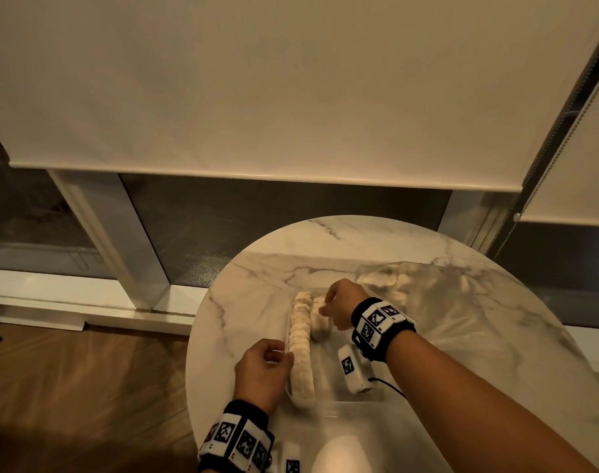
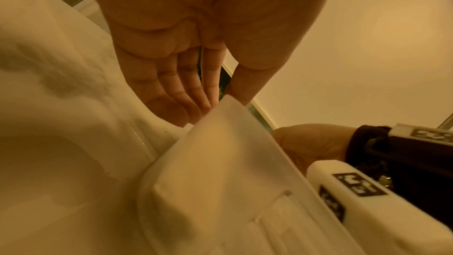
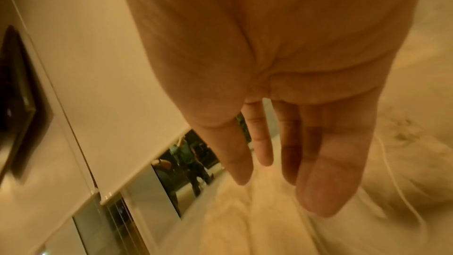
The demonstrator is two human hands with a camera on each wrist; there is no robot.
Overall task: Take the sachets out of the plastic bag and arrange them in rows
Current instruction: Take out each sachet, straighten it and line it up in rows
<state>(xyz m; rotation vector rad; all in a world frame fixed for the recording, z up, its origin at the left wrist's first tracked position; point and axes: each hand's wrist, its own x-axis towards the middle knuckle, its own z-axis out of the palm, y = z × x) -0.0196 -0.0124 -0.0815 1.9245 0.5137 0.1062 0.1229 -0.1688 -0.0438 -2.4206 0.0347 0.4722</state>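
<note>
Two rows of sachets (image 1: 299, 346) going in a clear tray (image 1: 328, 401) on the round table (image 1: 478, 336), long row on the left and a short one at its 2 o'clock. The bag (image 1: 417, 288) sits at 1 o'clock from the tray, and it looks like there are more sachets inside.

Right hand (image 1: 340, 307) is over the far end of the short row. In the head view the fingers look bent down onto the top sachet, but the wrist view shows them fairly straight, so I honestly can't tell if it's pinching one or just nudging. Left hand (image 1: 264, 365) is at 9 o'clock of the tray, fingers straight and relaxed against its rim, holding nothing.

My worry: the sachets seem to stand on edge, so a sloppy push could domino the short row. And if the left eases off, the light tray could skid on that slick marble.
</note>
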